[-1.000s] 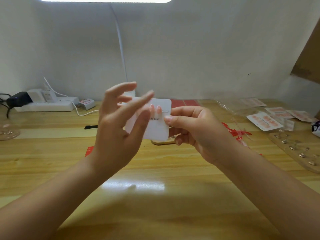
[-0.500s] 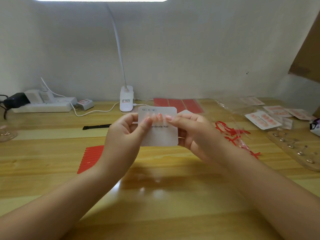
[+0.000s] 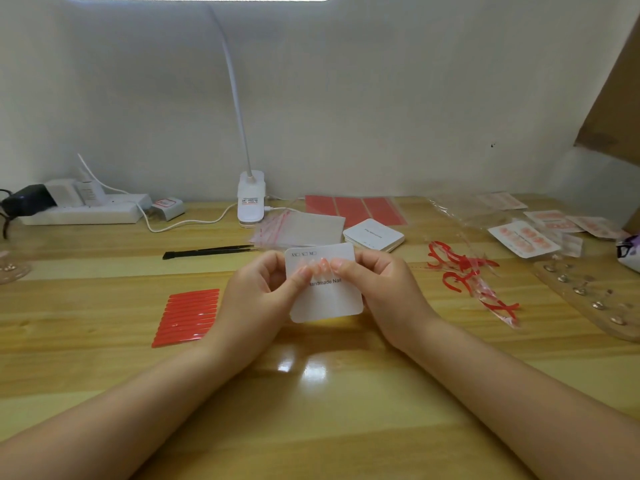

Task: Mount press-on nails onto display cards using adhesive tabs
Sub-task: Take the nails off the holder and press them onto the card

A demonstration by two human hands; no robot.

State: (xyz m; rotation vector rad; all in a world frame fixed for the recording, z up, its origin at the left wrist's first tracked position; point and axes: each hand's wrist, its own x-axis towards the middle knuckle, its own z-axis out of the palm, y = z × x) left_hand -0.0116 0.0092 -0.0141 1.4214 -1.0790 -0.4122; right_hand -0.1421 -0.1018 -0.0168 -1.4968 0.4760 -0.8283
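Pale wall rises behind a wooden surface [image 3: 104, 375]. Both forearms reach in from the lower corners, meeting at the middle. The left hand [image 3: 258, 299] and right hand [image 3: 384, 289] hold a white display card [image 3: 325, 299] tilted above the surface, fingers curled round its side edges, thumbs pressing pale press-on nails [image 3: 317, 264] near its top. A stack of cards [image 3: 374, 234] lies just behind; red adhesive tabs [image 3: 188, 317] lie left; clear bags [image 3: 301, 228] sit beside the lamp base [image 3: 251, 199].
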